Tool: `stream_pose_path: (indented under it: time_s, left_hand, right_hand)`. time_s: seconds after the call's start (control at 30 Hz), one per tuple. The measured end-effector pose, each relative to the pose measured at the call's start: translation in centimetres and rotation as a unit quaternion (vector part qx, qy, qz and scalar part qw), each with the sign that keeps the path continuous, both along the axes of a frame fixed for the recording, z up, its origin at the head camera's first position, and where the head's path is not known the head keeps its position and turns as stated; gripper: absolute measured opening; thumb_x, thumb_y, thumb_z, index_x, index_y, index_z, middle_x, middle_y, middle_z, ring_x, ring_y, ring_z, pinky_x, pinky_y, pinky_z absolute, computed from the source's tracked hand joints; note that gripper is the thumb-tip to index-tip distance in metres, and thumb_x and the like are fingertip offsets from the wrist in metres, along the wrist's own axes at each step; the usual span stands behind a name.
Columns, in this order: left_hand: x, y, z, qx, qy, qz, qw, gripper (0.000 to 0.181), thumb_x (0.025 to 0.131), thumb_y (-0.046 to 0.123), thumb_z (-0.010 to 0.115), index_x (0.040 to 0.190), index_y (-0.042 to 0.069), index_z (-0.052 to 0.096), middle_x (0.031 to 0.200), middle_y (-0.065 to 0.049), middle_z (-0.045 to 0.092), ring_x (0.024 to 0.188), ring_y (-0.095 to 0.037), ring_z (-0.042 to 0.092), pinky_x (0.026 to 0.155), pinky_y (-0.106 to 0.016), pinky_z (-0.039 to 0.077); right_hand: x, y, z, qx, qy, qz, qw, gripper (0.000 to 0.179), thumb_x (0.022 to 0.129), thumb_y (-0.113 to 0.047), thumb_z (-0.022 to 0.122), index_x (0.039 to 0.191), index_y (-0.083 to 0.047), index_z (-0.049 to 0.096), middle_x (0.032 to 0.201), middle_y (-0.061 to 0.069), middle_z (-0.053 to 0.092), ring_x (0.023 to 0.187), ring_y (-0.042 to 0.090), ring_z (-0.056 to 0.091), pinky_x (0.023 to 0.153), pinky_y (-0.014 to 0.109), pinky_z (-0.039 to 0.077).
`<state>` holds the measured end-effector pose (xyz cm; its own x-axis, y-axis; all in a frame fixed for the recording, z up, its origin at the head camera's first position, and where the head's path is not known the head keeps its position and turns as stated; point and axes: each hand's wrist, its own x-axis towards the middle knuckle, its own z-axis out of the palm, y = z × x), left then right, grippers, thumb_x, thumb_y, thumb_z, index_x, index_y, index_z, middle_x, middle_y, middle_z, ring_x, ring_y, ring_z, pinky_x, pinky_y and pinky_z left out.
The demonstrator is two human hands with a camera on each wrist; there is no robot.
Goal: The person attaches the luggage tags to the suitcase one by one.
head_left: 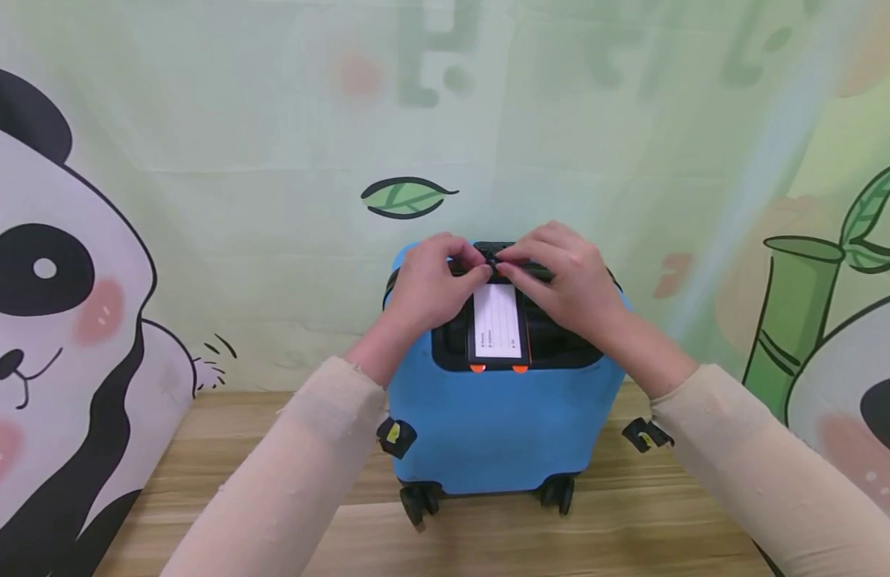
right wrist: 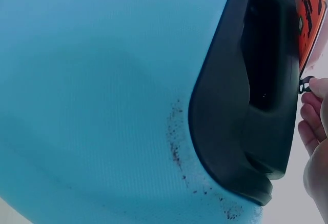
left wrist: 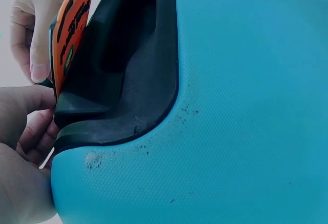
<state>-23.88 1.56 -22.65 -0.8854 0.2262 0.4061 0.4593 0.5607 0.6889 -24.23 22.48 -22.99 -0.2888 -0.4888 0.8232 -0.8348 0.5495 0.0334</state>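
A small blue suitcase [head_left: 503, 425] stands upright with a black handle recess in its top. Against this recess hangs a luggage tag [head_left: 497, 320], its lined white card facing up in the head view. The tag's orange back [left wrist: 74, 26], with black lettering, shows in the left wrist view. Above the tag, my left hand [head_left: 438, 280] pinches the tag's thin black strap [head_left: 492, 259] between thumb and fingers. From the other side, my right hand [head_left: 571, 276] pinches the same strap, whose small black loop [right wrist: 306, 84] shows by the thumb in the right wrist view. Fingertips partly hide the strap.
The suitcase's black wheels [head_left: 419, 501] rest on a wood-grain surface [head_left: 488, 537]. Behind stands a pale green backdrop [head_left: 272, 160] printed with pandas, a leaf and bamboo. Black camera mounts [head_left: 397, 437] sit at both sleeve cuffs.
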Motion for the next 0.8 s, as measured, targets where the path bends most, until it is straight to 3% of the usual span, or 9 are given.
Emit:
stream_pose_path:
  time_s: [0.8]
  left_hand:
    - [-0.3, -1.2, -0.1, -0.017, 0.016, -0.031, 0.9993, 0.015, 0.103, 0.022, 0.073, 0.109, 0.009, 0.078, 0.109, -0.006, 0.070, 0.103, -0.025, 0.062, 0.092, -0.040, 0.052]
  right_hand:
    - [0.2, -0.4, -0.6, 0.003, 0.008, 0.014, 0.9999, 0.019, 0.087, -0.003, 0.088, 0.103, 0.001, 0.079, 0.096, 0.015, 0.075, 0.090, 0.030, 0.066, 0.077, 0.043, 0.058]
